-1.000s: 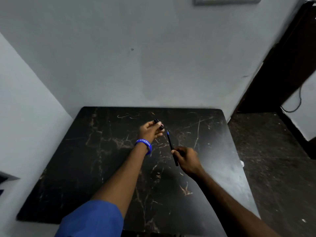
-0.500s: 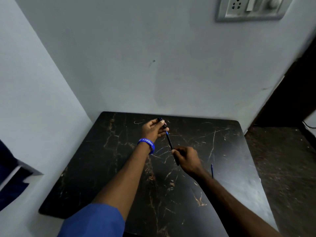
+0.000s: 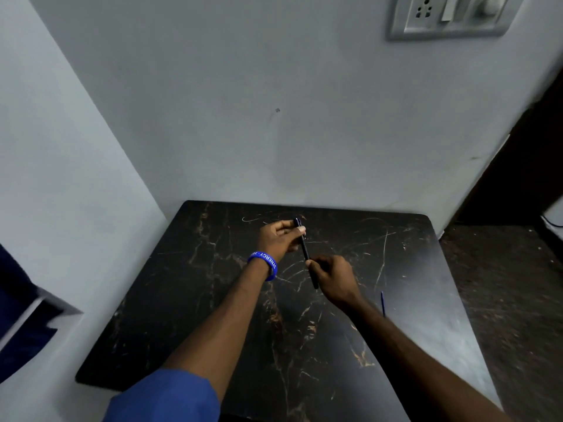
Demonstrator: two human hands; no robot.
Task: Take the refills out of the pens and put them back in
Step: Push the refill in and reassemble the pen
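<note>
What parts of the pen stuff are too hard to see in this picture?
Head view only:
- Pen: its middle and lower barrel sit under the right hand; its top end is inside the left hand.
- Whether a refill is inside the pen: too dark and small to tell.
- Thin blue stick on the table: the right forearm covers its lower end, and it is too small to tell a refill.

A short blue sleeve (image 3: 164,397) covers the left upper arm, and a blue wristband (image 3: 264,264) with white lettering circles that wrist.

It looked like a plain room corner: a dark marble-patterned table (image 3: 213,300) against bare pale walls (image 3: 274,102), with a switchboard (image 3: 447,16) at far right.
</note>
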